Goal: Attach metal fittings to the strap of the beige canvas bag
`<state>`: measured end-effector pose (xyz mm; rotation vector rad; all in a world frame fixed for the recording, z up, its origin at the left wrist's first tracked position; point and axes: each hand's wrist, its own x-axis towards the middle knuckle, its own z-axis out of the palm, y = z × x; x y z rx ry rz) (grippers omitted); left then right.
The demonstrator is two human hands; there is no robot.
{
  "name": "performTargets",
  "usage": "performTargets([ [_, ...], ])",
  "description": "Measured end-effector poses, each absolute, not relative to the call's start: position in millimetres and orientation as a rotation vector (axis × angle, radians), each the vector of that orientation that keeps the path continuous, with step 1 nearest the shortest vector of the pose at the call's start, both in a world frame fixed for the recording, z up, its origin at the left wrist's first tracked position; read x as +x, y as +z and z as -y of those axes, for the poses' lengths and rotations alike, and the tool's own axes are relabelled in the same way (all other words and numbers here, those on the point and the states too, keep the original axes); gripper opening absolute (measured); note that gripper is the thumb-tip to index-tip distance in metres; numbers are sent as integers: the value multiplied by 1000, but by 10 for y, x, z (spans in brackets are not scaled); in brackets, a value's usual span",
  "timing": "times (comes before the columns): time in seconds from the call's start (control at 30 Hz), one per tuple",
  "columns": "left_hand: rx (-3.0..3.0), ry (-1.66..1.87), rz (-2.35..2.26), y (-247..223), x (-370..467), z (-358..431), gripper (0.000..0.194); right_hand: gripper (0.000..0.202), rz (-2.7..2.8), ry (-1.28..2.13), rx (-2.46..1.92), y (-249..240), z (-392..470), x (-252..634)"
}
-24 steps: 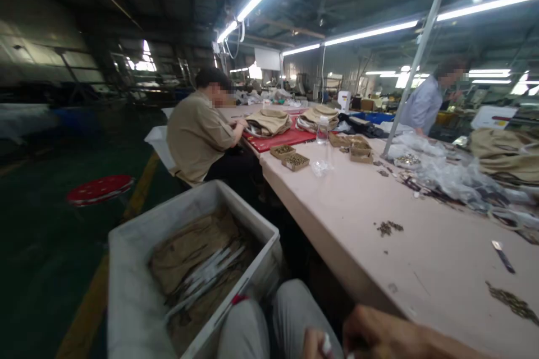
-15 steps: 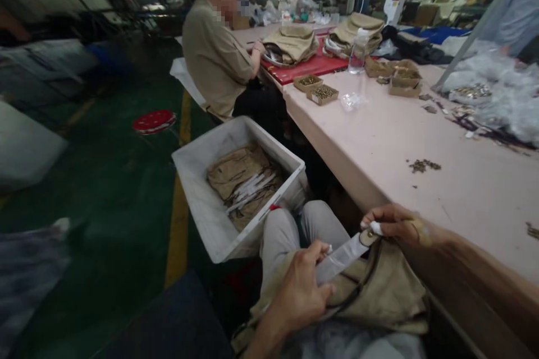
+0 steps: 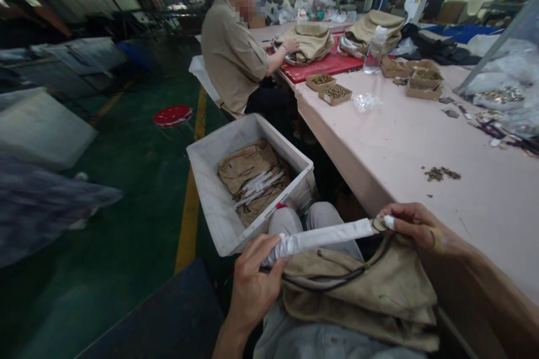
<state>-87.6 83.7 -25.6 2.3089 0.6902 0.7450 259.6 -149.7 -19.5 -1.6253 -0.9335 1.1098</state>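
Head view: our left hand grips the white-wrapped strap; our right hand pinches its beige tip. Strap spans between both, long axis running left to right, rising slightly, above khaki fabric. Right hand sits nearer the bench, left farther off.

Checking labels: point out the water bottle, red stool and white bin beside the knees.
Water bottle (image 3: 373, 57): head view, clear body.
Red stool (image 3: 172, 115): head view, seat.
White bin (image 3: 206, 202): head view, side wall.
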Motion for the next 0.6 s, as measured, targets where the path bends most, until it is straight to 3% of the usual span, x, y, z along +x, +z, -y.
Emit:
performTargets([
  [0.3,2281,920,-516,197,-554,-958,27,42,1000,940,-1642,-21,1543,2645],
  [0.4,2286,912,-492,272,-431,-936,26,42,1134,544,-1777,89,1547,2555],
  [0.5,2299,891,-455,380,-245,-866,25,59,1397,129,-1819,299,1441,2334],
  [0.6,2322,929,-396,516,-21,-746,25,70,1581,70,-1756,417,1225,2084],
])
